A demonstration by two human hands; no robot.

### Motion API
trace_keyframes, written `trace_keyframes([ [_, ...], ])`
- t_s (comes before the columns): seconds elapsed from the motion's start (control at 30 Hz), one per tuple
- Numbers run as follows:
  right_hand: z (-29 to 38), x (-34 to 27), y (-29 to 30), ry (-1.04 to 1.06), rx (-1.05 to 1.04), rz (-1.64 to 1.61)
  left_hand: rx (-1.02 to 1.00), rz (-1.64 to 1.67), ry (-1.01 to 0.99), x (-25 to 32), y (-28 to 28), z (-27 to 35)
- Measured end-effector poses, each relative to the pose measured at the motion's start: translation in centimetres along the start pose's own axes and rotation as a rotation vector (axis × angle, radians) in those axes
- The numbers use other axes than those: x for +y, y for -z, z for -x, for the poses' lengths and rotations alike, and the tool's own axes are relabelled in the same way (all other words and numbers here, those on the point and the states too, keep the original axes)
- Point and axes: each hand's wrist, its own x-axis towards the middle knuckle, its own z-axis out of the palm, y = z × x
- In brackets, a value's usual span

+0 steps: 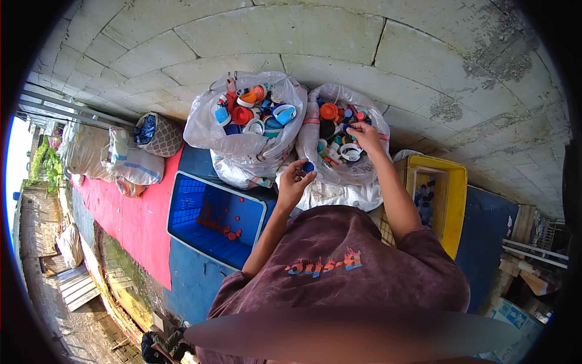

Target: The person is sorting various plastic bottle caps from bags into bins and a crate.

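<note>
My left hand (292, 182) holds a small dark blue plastic bottle cap (308, 167) between thumb and fingers, in front of two clear plastic sacks. My right hand (367, 137) reaches over the right sack (336, 175), its fingertips pinching another blue cap (346, 128). That sack is full of mixed plastic caps and lids, among them an orange-red lid (328, 111) and a white ring-shaped lid (350, 152). Larger lids, such as a red one (242, 115) and a light blue and white one (284, 114), fill the left sack (204, 129).
Left of me, a blue plastic crate (216, 255) contains scattered red caps. A yellow crate (454, 200) on the right holds blue and pale caps. Behind the sacks rises a block wall (282, 36). Stuffed sacks (136, 157) stand on the red mat (154, 218). Part of another person (166, 346) shows at bottom left.
</note>
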Motion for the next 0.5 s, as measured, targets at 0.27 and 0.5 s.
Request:
trace_keyframes([
  [0.27,9.2,-1.7,-3.3,0.209,-0.345,-0.129,-0.105,-0.328,-0.079,2.8,-1.4,-1.1],
  [0.5,10.4,-1.3,-6.0,0.275,-0.266,0.052,-0.081,-0.514,-0.245,3.2,-1.0,-0.8],
])
